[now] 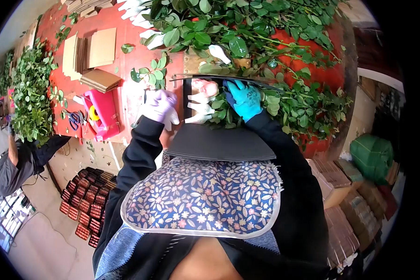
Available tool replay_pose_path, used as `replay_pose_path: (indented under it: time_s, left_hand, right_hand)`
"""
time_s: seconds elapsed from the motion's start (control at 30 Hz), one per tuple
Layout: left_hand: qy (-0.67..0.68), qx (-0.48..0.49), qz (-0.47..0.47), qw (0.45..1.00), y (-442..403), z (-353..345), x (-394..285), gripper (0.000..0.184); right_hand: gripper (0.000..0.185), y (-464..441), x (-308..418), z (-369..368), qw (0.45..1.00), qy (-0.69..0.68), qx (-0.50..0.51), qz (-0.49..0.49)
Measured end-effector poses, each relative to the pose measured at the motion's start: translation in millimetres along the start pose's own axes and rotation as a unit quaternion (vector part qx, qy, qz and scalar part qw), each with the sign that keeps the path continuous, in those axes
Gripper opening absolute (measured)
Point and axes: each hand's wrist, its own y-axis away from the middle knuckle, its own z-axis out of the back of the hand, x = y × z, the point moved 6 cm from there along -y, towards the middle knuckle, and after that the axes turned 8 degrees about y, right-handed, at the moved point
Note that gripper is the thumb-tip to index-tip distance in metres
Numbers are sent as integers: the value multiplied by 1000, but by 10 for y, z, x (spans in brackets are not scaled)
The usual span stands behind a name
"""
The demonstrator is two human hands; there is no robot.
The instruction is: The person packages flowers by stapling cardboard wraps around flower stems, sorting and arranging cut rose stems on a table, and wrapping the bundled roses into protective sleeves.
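Note:
My left hand (159, 105), in a lavender glove, is closed beside the left edge of a black sheet. White netted flower sleeves (174, 117) lie just beside it; whether its fingers hold anything is hidden. My right hand (247, 100), in a blue glove with a dark palm, is curled over the leafy stems (224, 114); its grip is partly hidden. Between my hands a pale pink rose (205, 87) and several white-netted flower heads (199, 108) lie in a row, heads leftward. Behind them stands a thin black flap (210, 76). Black sheets (221, 142) are stacked nearest my apron.
More leafy stems (308, 93) cover the red table's (126, 60) right and back. Cardboard pieces (102, 46), a pink holder (102, 114) and scissors (73, 120) lie leftward. Another person (21, 163) stands far left. Cartons (329, 179) are stacked below right.

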Motion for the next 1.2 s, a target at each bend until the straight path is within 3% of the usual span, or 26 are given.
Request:
replay_pose_path:
  time_s: [0.03, 0.07, 0.1, 0.17, 0.2, 0.27, 0.3, 0.33, 0.37, 0.43, 0.5, 0.53, 0.6, 0.63, 0.67, 0.73, 0.8, 0.93, 1.0, 1.07, 1.1, 1.13, 1.2]
  left_hand:
    - [-185, 51, -13, 981, -11, -167, -83, 5]
    - [-364, 100, -28, 926, -18, -351, -139, 6]
    - [-473, 166, -115, 857, -39, -536, -109, 8]
    - [-657, 265, -247, 661, -85, -943, -42, 10]
    - [-657, 256, -215, 675, -146, -1074, -108, 14]
    - [-652, 266, -273, 656, -273, -1209, -60, 23]
    - [-690, 245, -323, 599, -309, -1284, -54, 19]
    - [-603, 246, -248, 717, -395, -1306, 1, 13]
    - [-809, 258, -310, 428, -444, -1385, 306, 12]
    - [-904, 245, -343, 78, -515, -1391, 560, 12]
    - [-764, 301, -231, 521, -459, -1471, 381, 11]
    - [-764, 311, -232, 515, -429, -1469, 376, 11]
    - [-685, 352, -242, 590, -382, -1447, 302, 10]
    - [-637, 285, -200, 688, -392, -1396, 219, 6]
    - [-596, 258, -288, 704, -363, -1419, 74, 5]
    - [-608, 323, -244, 683, -335, -1405, 11, 7]
    - [-623, 322, -238, 672, -324, -1264, -107, 5]
    - [-728, 240, -122, 631, -203, -748, -200, 14]
    - [-742, 219, -122, 622, -132, -426, -63, 14]
    - [-692, 140, -67, 705, -133, -74, -81, 11]
    - [-721, 154, -68, 673, -21, 80, -132, 11]
    - [-777, 180, -19, 603, 76, -12, -296, 10]
    - [-630, 169, -139, 745, 109, 21, -484, 7]
  right_hand:
    - [31, -11, 8, -24, 1000, 1, 15, -2]
    - [31, -15, 14, -51, 1000, 3, 30, -3]
    - [30, -10, 20, -69, 999, 2, 35, -12]
    - [34, 38, -34, -166, 999, 12, 49, -14]
    - [37, 49, -58, -218, 998, 17, 58, -14]
    - [38, 25, -66, -193, 998, 5, 57, -20]
    - [35, 21, -68, -190, 997, 5, 69, -27]
    - [33, 24, -76, -193, 996, 4, 82, -34]
    - [36, 26, -83, -198, 997, 8, 66, -26]
    - [38, 18, -100, -218, 997, 10, 67, -22]
    - [42, 29, -110, -262, 994, 6, 109, -27]
    - [42, 56, -128, -236, 994, 3, 105, -38]
    - [42, 58, -115, -149, 997, 6, 72, -10]
    - [40, 61, -128, -154, 998, 4, 65, -9]
    - [40, 57, -147, -167, 998, 4, 64, -15]
    - [37, 37, -166, -172, 998, -8, 56, -4]
    - [35, 28, -141, -200, 997, -7, 81, -17]
    - [35, 78, -101, -181, 999, -2, 38, 0]
    - [35, 81, -113, -210, 995, -5, 98, -25]
    - [36, 82, -80, -192, 995, -7, 99, -23]
    - [37, 93, -57, -165, 997, -2, 72, -11]
    - [38, 99, -35, -142, 999, 3, 45, 1]
    - [40, 78, -27, -162, 997, 10, 71, 1]
